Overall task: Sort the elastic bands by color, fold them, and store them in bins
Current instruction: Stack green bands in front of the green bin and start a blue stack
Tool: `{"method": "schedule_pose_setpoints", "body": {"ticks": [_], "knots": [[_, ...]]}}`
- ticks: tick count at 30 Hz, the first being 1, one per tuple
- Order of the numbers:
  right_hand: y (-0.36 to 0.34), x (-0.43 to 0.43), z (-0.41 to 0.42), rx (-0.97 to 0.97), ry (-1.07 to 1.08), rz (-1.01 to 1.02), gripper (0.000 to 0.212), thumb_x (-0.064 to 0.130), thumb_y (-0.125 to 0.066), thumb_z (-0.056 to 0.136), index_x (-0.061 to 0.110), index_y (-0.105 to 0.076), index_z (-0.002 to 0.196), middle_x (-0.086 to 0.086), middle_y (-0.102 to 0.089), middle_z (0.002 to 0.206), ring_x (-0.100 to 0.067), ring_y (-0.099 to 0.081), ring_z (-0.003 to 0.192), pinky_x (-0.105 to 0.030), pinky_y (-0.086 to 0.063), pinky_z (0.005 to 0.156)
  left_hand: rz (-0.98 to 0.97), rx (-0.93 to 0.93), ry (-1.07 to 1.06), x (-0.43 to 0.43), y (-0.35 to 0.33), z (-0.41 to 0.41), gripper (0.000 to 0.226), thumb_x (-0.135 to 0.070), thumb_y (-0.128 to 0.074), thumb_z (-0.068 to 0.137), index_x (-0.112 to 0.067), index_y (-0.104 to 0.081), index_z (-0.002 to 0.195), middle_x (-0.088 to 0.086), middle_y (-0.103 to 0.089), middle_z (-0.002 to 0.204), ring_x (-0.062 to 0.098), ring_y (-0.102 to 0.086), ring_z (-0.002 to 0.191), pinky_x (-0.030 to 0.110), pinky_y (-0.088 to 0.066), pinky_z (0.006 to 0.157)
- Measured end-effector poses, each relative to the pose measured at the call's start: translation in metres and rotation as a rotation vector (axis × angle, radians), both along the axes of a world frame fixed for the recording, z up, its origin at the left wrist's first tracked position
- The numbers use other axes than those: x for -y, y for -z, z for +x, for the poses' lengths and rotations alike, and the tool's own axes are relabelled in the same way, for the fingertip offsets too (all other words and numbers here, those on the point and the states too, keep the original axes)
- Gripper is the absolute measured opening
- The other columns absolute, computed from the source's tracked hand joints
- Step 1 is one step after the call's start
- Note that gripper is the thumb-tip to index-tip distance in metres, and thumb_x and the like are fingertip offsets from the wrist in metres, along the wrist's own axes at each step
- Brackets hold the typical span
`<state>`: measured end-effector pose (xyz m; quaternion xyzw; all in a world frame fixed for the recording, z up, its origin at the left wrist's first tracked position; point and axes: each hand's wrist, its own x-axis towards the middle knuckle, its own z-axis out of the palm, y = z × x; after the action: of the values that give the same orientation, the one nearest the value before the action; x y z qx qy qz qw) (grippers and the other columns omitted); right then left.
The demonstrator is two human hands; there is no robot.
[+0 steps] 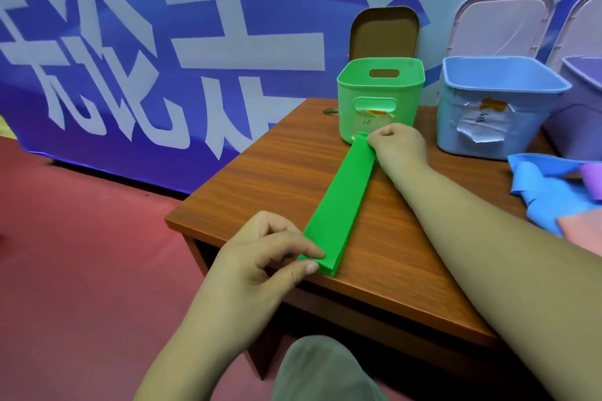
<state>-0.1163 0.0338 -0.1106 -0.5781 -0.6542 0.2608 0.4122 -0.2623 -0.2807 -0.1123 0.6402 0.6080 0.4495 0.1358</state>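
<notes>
A long green elastic band [342, 202] lies flat and doubled on the wooden table [283, 166], running from the near edge toward the green bin [379, 98]. My left hand [267, 251] pinches the band's near end between thumb and fingers. My right hand [399, 143] pinches its far end, right in front of the green bin. A blue bin [495, 104] stands to the right of the green one, and a purple bin [583, 101] is at the frame's right edge. Both the green and the blue bin carry paper labels.
A pile of loose bands lies at the right: blue [547, 192], purple [593, 179] and pink [580, 231]. Bin lids [384, 32] lean on the blue banner wall behind. The table's left corner [169, 221] drops to red floor. My knee [319, 371] shows below.
</notes>
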Motion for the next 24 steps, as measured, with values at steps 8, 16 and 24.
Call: {"method": "schedule_pose_setpoints", "body": {"ticks": [8,16,24], "knots": [[0.000,0.001,-0.004,0.168,0.036,-0.008,0.017,0.033,-0.057,0.093,0.029,-0.073,0.093,0.006,-0.071,0.095,-0.023,-0.066,0.096,-0.036,-0.054,0.083,-0.004,0.008,-0.031,-0.003,0.010,0.000,0.024,-0.017,-0.087,0.083,-0.038,-0.083,0.095,-0.007,-0.062,0.100,0.019,-0.065,0.100,0.014,-0.047,0.077],[0.001,0.002,-0.007,0.222,0.038,0.002,0.017,0.031,-0.057,0.095,0.028,-0.074,0.097,0.006,-0.070,0.098,-0.021,-0.063,0.098,-0.032,-0.043,0.076,-0.025,0.010,-0.028,-0.005,0.015,-0.004,0.025,-0.020,-0.089,0.082,-0.038,-0.084,0.097,-0.006,-0.059,0.097,0.020,-0.063,0.098,0.012,-0.046,0.076],[0.005,0.004,-0.002,0.114,0.034,0.093,0.012,0.026,-0.066,0.092,0.029,-0.072,0.102,-0.001,-0.067,0.116,-0.020,-0.058,0.099,-0.027,-0.041,0.082,-0.061,0.014,0.010,-0.005,0.010,-0.005,0.028,-0.016,-0.088,0.081,-0.038,-0.084,0.099,-0.006,-0.060,0.099,0.018,-0.062,0.100,0.011,-0.048,0.079]]}}
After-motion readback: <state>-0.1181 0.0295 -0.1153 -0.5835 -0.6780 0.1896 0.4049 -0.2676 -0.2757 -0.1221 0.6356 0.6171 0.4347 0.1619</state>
